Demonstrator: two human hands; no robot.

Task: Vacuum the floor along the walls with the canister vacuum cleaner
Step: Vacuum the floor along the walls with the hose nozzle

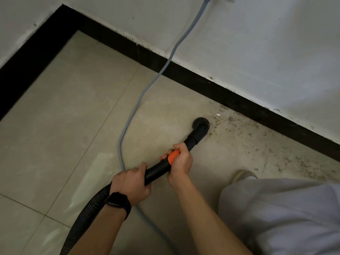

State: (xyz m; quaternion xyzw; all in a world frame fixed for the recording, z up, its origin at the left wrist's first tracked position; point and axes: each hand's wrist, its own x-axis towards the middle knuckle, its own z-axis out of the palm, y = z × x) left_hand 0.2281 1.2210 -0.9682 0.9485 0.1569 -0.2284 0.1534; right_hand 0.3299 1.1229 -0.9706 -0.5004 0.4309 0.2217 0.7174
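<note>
Both grips, left hand point(131, 184) and right hand point(179, 162), wrap the wand point(157, 172). The cord point(132, 111) at nine o'clock could snag the nozzle point(201, 124), so it misses the three-o'clock grit point(230, 119).

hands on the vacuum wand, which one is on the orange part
The right hand, nearer the nozzle, grips the wand at its orange collar. The left hand, with the black watch, holds the plain black end by the ribbed hose.

The nozzle point(201, 124) rests on the floor point(73, 111) near the baseboard point(257, 111).
</note>
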